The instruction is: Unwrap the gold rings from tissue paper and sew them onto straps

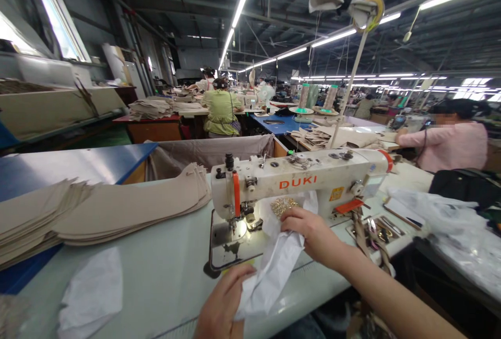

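Observation:
A crumpled white bag (274, 276) stretches between my two hands in front of the sewing machine (270, 180). My left hand (225, 300) is closed on its near end. Higher up, my right hand (311, 234) grips the bag close to its far end, fingers bent. Small gold-coloured metal pieces (283, 205) lie in a heap in the far part of the bag, right by my right fingertips; their exact kind is too small to tell. The bag's far part rests under the machine's arm, to the right of the needle and the metal plate (235, 247).
Stacks of beige cut pieces (133, 206) lie on the left of the table (156, 276), with another white bag (94, 292) nearer me. A tray (385, 229) with tools and clear plastic (462, 234) are at right. Co-workers sit ahead and to the right.

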A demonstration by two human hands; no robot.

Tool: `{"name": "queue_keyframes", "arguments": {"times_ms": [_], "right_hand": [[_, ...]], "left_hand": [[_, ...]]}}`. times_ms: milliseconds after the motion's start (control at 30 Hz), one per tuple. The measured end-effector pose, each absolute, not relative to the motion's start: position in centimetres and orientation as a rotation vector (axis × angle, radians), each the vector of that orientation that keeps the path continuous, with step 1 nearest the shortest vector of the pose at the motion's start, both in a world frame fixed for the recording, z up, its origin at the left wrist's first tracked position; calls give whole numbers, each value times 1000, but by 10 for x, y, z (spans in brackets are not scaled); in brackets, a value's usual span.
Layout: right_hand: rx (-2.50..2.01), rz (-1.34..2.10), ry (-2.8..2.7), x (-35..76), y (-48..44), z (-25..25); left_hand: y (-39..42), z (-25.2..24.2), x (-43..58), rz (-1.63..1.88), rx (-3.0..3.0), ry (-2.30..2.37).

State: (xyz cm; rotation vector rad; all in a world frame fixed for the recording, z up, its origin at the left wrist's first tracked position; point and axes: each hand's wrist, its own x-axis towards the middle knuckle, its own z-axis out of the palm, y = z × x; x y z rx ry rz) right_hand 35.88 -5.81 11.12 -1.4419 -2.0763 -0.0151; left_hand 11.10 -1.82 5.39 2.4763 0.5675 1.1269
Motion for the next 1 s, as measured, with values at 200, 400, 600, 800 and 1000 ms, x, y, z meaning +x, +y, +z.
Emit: {"name": "queue_keyframes", "arguments": {"times_ms": [200,400,600,800,1000], "right_hand": [[-1546,-260,-1821,394,-28,70],[-1715,-162,-1568,407,-2,52],[-1796,-111,-1437,411,15,49],[-1793,-109,-1429,406,-8,62],[-1712,-36,-1475,399,-50,68]], "left_hand": [[-5,67,183,1075,2214,726],[7,84,226,957,1906,881],[18,100,251,881,1601,981],[21,106,265,970,1533,908],[21,102,276,1003,1497,836]]}}
